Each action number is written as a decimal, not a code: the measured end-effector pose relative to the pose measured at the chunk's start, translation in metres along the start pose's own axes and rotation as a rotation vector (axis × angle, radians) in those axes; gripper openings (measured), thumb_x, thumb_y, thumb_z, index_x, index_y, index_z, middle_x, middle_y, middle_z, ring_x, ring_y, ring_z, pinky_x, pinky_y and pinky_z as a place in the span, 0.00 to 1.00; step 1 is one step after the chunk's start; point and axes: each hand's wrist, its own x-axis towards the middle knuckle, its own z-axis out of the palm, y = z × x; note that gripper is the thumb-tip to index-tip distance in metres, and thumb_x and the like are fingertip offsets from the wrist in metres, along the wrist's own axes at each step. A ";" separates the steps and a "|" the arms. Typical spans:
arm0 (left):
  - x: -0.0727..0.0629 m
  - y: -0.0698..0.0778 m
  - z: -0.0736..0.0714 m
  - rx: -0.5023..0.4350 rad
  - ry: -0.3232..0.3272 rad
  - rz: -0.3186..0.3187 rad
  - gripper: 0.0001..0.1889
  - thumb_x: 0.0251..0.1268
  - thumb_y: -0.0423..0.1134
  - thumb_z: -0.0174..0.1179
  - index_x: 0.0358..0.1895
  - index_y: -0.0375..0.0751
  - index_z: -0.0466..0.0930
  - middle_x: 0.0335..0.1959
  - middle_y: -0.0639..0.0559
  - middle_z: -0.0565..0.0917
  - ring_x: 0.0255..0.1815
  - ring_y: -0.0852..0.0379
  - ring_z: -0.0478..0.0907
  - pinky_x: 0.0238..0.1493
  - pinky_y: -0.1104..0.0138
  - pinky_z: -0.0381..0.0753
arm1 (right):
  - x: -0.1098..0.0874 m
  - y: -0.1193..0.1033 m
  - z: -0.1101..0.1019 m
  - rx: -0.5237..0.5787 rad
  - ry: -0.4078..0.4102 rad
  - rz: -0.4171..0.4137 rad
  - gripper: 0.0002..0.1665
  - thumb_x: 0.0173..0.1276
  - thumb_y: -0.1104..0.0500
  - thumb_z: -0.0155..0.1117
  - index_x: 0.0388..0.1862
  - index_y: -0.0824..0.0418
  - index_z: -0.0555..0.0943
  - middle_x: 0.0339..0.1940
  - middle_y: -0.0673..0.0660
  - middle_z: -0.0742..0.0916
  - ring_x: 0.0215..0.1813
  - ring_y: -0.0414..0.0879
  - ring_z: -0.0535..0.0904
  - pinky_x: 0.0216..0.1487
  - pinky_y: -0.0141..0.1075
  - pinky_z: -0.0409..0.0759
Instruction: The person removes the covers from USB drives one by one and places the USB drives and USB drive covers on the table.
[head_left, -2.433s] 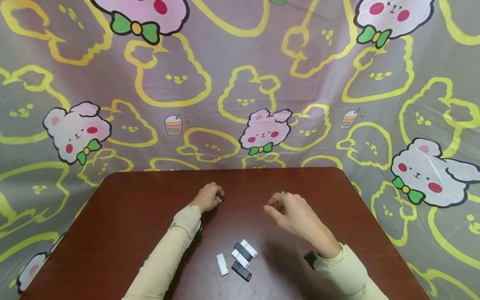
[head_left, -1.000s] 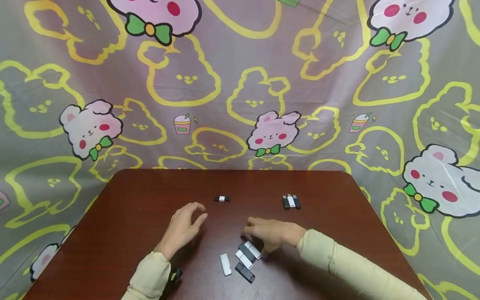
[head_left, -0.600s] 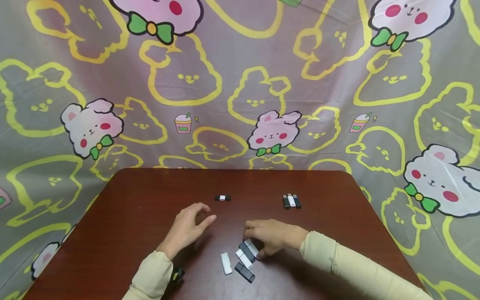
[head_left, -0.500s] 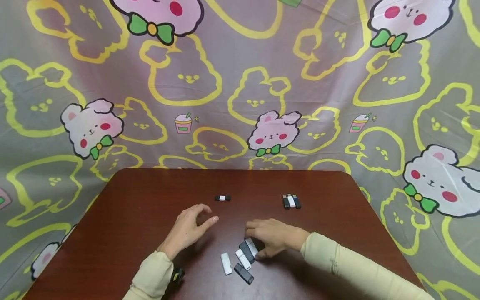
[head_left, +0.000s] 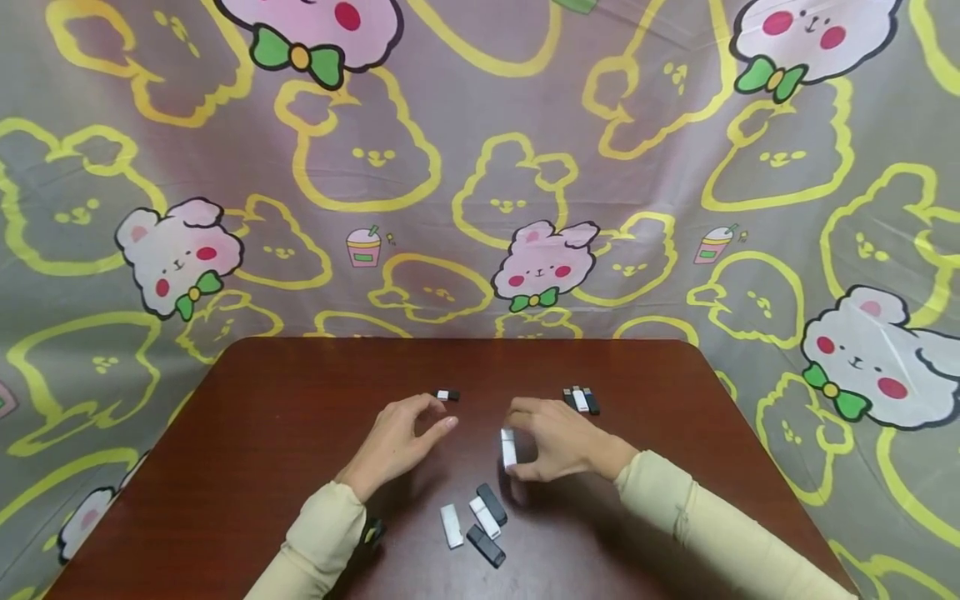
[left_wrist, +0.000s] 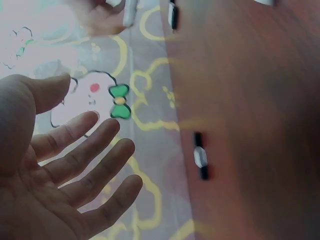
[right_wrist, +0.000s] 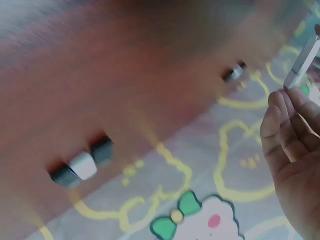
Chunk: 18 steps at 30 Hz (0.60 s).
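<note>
My right hand [head_left: 558, 442] pinches a white USB stick [head_left: 508, 450] between thumb and fingers, above the middle of the table; the same stick shows at the top right of the right wrist view. My left hand [head_left: 397, 437] hovers opposite with relaxed fingers, and its palm [left_wrist: 45, 200] holds nothing in the left wrist view. Nearer the front lie several USB sticks: a white one [head_left: 452, 526], a dark one [head_left: 491, 504], another white one [head_left: 483, 518] and a dark grey one [head_left: 486, 547]. The middle ones lie close together at a slant.
Farther back, a black-white-black row [left_wrist: 200, 156] stands on the brown table [head_left: 300, 392], partly behind my left fingers in the head view. Right of it, three USB sticks [head_left: 581, 401], black, white and black, lie side by side. A patterned cloth [head_left: 420, 167] hangs behind the table.
My right hand has taken a white USB stick from the pile and carried it toward the back. My left hand left the back row earlier, drew nearer, then shifted right and forward.
</note>
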 end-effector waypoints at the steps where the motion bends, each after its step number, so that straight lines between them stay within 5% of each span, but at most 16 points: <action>1: 0.004 0.004 0.001 -0.010 -0.001 0.013 0.15 0.66 0.51 0.67 0.50 0.47 0.85 0.47 0.54 0.89 0.47 0.55 0.82 0.51 0.57 0.80 | 0.001 0.001 -0.004 0.003 0.031 0.002 0.30 0.54 0.35 0.75 0.47 0.53 0.85 0.44 0.46 0.84 0.41 0.36 0.78 0.42 0.30 0.81; 10: 0.034 0.043 0.007 -0.105 -0.103 0.063 0.13 0.70 0.50 0.64 0.48 0.46 0.85 0.41 0.54 0.90 0.39 0.60 0.82 0.44 0.63 0.82 | 0.011 0.002 -0.030 -0.017 0.246 0.013 0.31 0.52 0.39 0.77 0.48 0.56 0.85 0.44 0.49 0.84 0.42 0.39 0.80 0.42 0.32 0.84; 18: 0.044 0.054 0.020 -0.210 -0.209 0.052 0.17 0.70 0.52 0.64 0.49 0.43 0.84 0.38 0.53 0.90 0.37 0.60 0.83 0.38 0.66 0.82 | 0.009 -0.005 -0.039 -0.088 0.310 -0.006 0.31 0.51 0.39 0.78 0.48 0.55 0.84 0.44 0.50 0.85 0.43 0.41 0.80 0.40 0.32 0.84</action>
